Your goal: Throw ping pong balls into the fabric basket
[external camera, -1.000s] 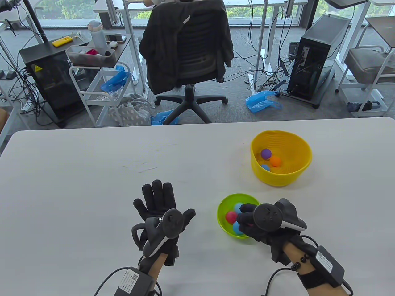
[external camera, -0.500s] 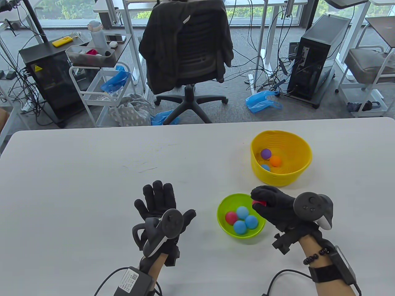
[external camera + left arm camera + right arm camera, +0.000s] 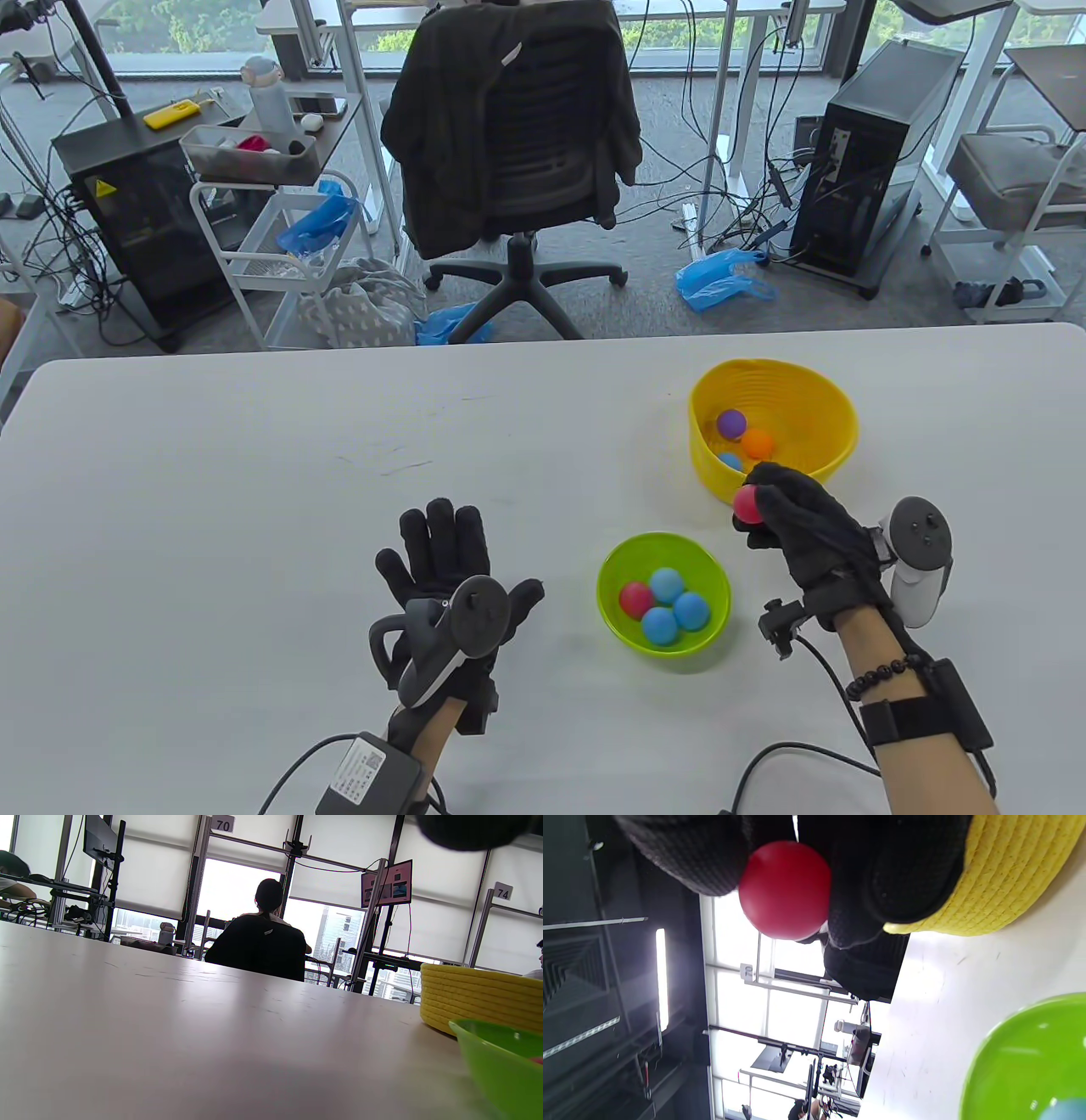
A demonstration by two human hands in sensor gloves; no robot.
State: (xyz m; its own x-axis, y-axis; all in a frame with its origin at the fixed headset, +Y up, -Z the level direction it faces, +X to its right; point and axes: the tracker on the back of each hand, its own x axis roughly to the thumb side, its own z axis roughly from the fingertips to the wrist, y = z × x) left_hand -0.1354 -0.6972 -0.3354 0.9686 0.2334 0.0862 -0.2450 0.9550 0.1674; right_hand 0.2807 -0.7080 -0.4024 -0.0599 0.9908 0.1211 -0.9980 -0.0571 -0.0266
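Between the right hand's [image 3: 793, 518] knit-gloved fingertips [image 3: 908, 887] sits a smooth red ball [image 3: 785, 889], pinched beside the ribbed yellow fabric basket [image 3: 827, 407]. Flat on the table [image 3: 254, 509], the left hand [image 3: 450, 569] lies spread and grasps nothing.

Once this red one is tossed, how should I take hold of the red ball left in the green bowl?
Come straight down from above with the right hand. The red ball sits on the green bowl's left side, with blue balls packed on its right. Pinch its upper half front-to-back, since those two sides look freer than left and right.
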